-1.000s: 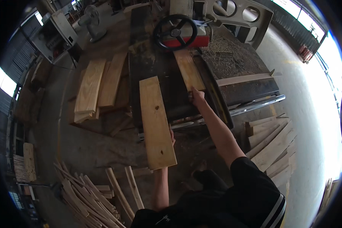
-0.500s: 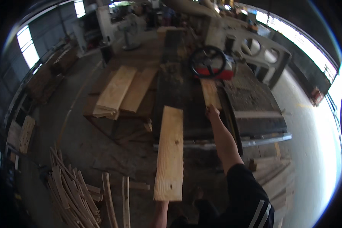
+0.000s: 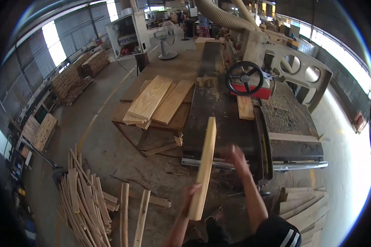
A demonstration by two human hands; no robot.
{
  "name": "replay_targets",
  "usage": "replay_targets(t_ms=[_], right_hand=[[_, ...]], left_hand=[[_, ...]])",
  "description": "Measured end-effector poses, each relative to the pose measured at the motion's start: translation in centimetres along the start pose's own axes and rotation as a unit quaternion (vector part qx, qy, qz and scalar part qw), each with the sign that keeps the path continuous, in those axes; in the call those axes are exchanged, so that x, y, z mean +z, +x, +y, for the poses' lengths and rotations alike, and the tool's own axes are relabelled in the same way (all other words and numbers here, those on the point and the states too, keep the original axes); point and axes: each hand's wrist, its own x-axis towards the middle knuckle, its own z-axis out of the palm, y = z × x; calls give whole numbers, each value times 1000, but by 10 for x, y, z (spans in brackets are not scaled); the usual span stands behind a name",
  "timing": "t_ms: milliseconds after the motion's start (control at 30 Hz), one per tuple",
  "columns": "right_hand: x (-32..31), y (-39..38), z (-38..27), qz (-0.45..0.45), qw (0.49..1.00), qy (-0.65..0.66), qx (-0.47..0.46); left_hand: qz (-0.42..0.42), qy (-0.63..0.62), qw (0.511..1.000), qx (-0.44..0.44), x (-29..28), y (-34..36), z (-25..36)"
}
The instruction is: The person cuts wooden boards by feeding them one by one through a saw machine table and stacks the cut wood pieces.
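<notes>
My left hand (image 3: 191,191) grips the lower part of a light wooden board (image 3: 205,164), which is turned up on its narrow edge and points away from me. To its right, my right hand (image 3: 236,159) is raised near the front of the machine table, blurred by motion, with its fingers stretched out and nothing visible in them. A second board (image 3: 245,108) lies on the dark machine table (image 3: 212,138), its far end beneath the red housing (image 3: 257,91) with a black handwheel (image 3: 245,78). That far end is hidden.
Several planks (image 3: 154,99) lie stacked on a brown side table (image 3: 125,113) to the left. Thin offcut strips (image 3: 84,201) are heaped on the floor at lower left, more offcuts (image 3: 305,206) at lower right. A fan (image 3: 166,41) stands farther back, with a ribbed duct (image 3: 222,18) overhead.
My right hand has let go of the board under the handwheel and drawn back toward me. The board in my left hand has turned from flat to edge-up. The view has shifted.
</notes>
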Motion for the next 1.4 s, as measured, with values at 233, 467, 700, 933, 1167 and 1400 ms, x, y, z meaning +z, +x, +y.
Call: replay_targets(t_ms=[233,467,700,933,1167,1400], right_hand=[[13,-202,4,109,993,21,41],[16,-207,35,180,964,186,-62],[-54,-207,64,305,923,224,64],[-75,-191,78,342,901,257,74],[-96,-155,84,315,916,208,137],[-84,-151,37,308,929,64,193]], left_hand=[[-181,293,935,89,127,81,32],[-370,359,832,205,93,50,42],[-332,385,801,317,144,69,-8],[-300,419,794,322,153,84,-47],[-303,429,799,293,162,116,-43],[-334,402,800,293,169,145,-22]])
